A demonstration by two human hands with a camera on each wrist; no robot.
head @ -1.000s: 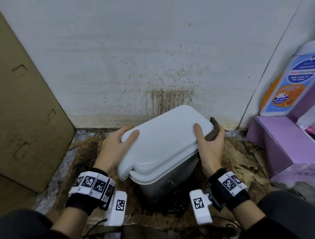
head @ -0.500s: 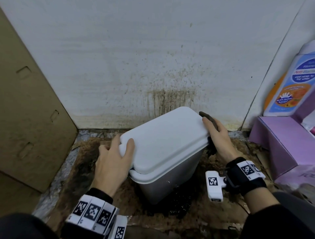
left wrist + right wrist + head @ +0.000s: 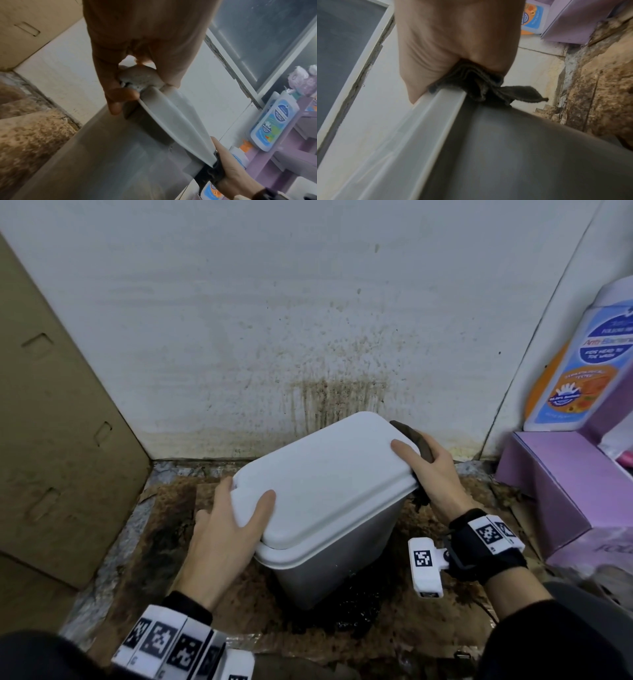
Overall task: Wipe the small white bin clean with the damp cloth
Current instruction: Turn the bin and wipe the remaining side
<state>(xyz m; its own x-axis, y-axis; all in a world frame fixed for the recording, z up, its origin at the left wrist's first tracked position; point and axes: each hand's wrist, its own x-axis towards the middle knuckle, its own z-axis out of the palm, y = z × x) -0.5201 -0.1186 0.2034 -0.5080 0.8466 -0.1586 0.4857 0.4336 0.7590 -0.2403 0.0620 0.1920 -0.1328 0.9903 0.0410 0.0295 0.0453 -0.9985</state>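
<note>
The small bin (image 3: 339, 563) has a white lid (image 3: 325, 481) and grey sides, and stands tilted on stained cardboard by the wall. My left hand (image 3: 236, 518) grips the lid's near-left corner (image 3: 142, 86), thumb on top and fingers under the edge. My right hand (image 3: 424, 470) holds the dark damp cloth (image 3: 416, 440) against the lid's far-right edge, thumb resting on the lid top. In the right wrist view the cloth (image 3: 484, 86) is bunched between palm and lid rim (image 3: 447, 94). The left wrist view shows the cloth (image 3: 212, 174) under that hand.
A stained white wall (image 3: 308, 337) stands right behind the bin. A brown cardboard box (image 3: 51, 422) fills the left side. Purple boxes (image 3: 561, 484) and a wash bottle (image 3: 582, 364) stand at the right. Dark wet grime (image 3: 346, 614) lies on the cardboard before the bin.
My left hand slid down from the lid's far-left edge to its near-left corner. My right hand moved with the cloth along the right edge toward the back corner. The bin turned slightly.
</note>
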